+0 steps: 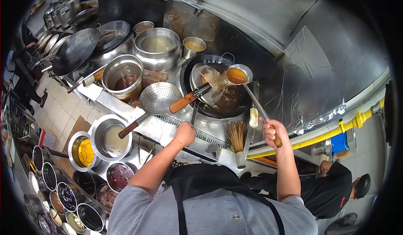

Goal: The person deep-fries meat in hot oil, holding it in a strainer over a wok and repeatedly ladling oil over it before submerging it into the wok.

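Note:
My right hand (275, 133) is wrapped round the wooden end of a long metal ladle (257, 100). Its bowl, full of orange-brown liquid, is tilted over the wok, with liquid appearing to run from its left lip. My left hand (184, 134) is closed on the metal handle of the wok (235, 103). Dark liquid lies in the wok on the stove. Across the wok's left side rests a wire-mesh strainer (205, 77), its wooden handle pointing toward my left hand. Whatever the strainer holds is hard to make out.
Left of the wok lie a perforated skimmer (159, 97) and a steel pot (108, 73) of brown liquid. A bamboo brush (237, 138) stands at the stove's front edge. A yellow pipe (310, 135) runs along the right. A co-worker (331, 189) bends at lower right.

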The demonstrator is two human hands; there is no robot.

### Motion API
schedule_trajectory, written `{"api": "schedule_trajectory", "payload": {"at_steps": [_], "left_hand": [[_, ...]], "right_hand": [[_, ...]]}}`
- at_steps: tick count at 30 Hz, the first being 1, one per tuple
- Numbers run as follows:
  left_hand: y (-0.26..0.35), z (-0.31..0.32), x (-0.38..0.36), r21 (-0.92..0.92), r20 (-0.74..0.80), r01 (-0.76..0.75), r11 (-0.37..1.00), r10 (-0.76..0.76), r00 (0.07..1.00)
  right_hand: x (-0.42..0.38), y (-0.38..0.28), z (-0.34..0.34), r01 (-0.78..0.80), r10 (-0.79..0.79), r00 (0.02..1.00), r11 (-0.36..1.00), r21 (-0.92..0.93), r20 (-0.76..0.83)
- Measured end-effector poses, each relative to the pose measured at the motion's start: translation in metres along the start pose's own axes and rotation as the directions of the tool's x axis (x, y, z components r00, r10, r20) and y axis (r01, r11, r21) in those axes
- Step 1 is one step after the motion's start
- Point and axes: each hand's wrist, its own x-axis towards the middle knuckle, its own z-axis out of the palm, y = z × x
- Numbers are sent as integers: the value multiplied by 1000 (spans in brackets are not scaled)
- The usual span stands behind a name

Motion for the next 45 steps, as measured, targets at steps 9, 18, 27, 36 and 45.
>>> {"api": "schedule_trajectory", "payload": {"at_steps": [9,18,27,36,45], "left_hand": [[-17,5,13,103,-37,-81,991,85,996],[-20,6,14,177,-43,-149,973,159,986],[-3,1,3,69,5,-29,997,28,1000],[1,-1,-2,-1,16,-31,1000,31,999],[-4,1,0,22,-1,-29,999,29,1000]], "right_hand": [[16,-21,41,146,-172,982,954,-261,-79],[17,-12,57,220,-293,954,819,-530,-57],[54,11,-6,187,-422,902,574,-797,-92],[54,47,-49,59,-295,919,758,-650,-260],[-3,30,-47,-168,144,986,884,436,87]]}}
